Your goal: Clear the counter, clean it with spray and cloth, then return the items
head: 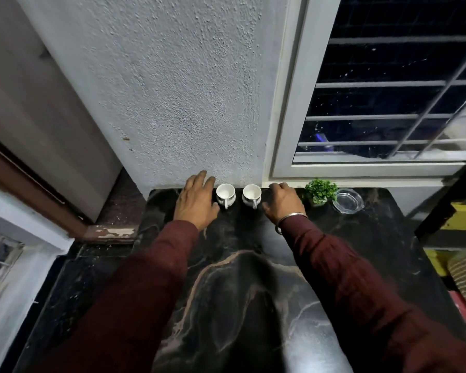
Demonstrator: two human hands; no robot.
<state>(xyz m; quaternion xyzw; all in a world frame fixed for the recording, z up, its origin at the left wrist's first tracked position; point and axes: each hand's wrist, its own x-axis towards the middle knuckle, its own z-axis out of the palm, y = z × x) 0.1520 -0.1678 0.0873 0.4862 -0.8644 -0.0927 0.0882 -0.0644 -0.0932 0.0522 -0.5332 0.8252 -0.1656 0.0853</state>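
Observation:
Two white cups stand side by side at the back of the dark marble counter [240,265], against the wall. My left hand [195,201] lies just left of the left cup [225,195], fingers stretched out, thumb close to the cup. My right hand [281,201] sits just right of the right cup [251,195], fingers loosely bent toward the wall and thumb near the cup. Neither hand holds anything. No spray bottle or cloth is in view.
A small green potted plant [320,191] and a clear glass ashtray [347,201] stand right of my right hand, below the window frame [288,103]. A textured wall rises behind the cups. A yellow rack [460,219] with a plate stack stands beyond the counter's right edge.

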